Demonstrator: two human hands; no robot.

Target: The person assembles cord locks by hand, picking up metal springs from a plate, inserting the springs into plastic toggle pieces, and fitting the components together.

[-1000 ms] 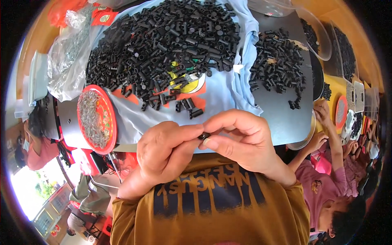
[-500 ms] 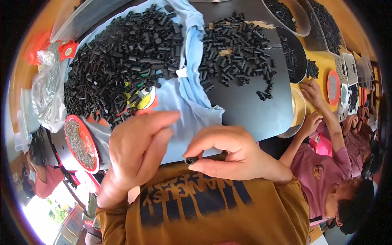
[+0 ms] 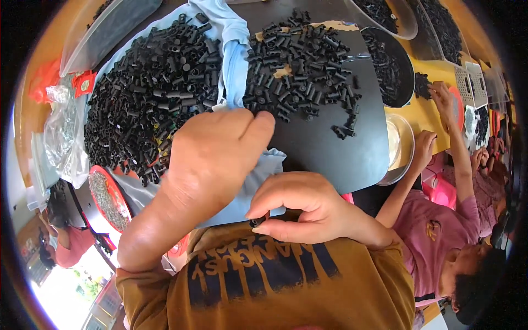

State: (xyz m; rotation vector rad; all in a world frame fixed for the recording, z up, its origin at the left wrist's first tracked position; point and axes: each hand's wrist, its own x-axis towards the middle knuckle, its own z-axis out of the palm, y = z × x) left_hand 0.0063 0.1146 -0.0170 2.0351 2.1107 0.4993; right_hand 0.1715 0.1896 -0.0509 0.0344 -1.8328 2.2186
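Note:
My right hand (image 3: 308, 206) is in front of my shirt, thumb and forefinger pinching a small black tubular plastic part (image 3: 256, 222). My left hand (image 3: 212, 146) reaches forward over the light blue cloth (image 3: 235, 47), back of the hand up. Its fingers are curled, with the tips near the close edge of a pile of short black tubular parts (image 3: 291, 82) on the dark table. Whatever it may hold is hidden beneath the hand. A larger heap of black plastic parts (image 3: 148, 93) lies on the cloth to the left, partly covered by my left hand and forearm.
A red tray (image 3: 122, 193) of small shiny pieces stands at the left, near clear plastic bags (image 3: 65, 135). On the right are a black bowl (image 3: 410, 82) of parts, a clear round container (image 3: 408, 159) and a co-worker's hands (image 3: 423, 148). Clear bins (image 3: 93, 41) stand farther back.
My left hand has moved forward and right, from beside my right hand to the black pile. My right hand stays nearly still with its part. The co-worker's far hand has reached farther away.

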